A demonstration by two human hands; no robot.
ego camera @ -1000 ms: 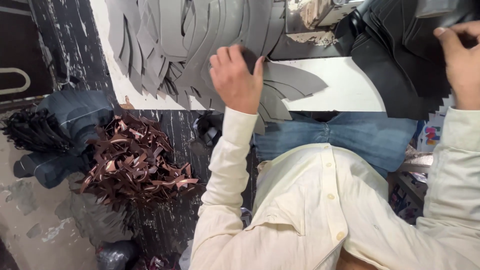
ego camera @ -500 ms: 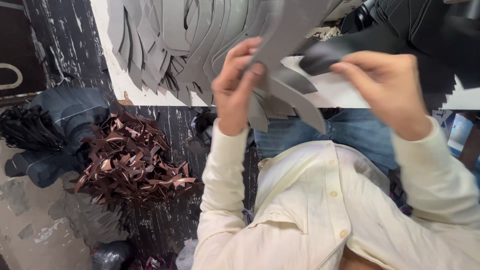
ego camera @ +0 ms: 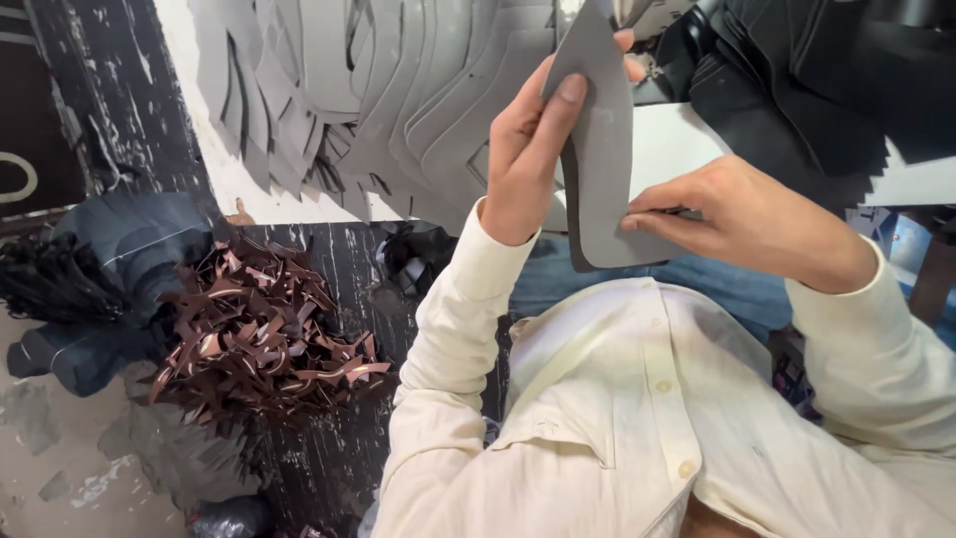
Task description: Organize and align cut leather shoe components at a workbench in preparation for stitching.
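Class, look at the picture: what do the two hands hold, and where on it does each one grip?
Both hold one grey cut piece: the left hand along its upper edge, the right hand pinching its lower right edge.

A white counter point(ego camera: 687, 139) crosses the far side, its dark front panel point(ego camera: 299, 458) streaked with pale scratches. At near left, worn grey floor point(ego camera: 50, 468) shows patchy stains. Dark bundles point(ego camera: 90, 279) sit at left beside brown strip offcuts point(ego camera: 259, 339). Lighting is even.

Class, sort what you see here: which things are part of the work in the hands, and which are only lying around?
In use:
left hand
right hand
grey cut piece
pile of grey pieces

Lying about:
brown scraps
black pieces
dark bundle
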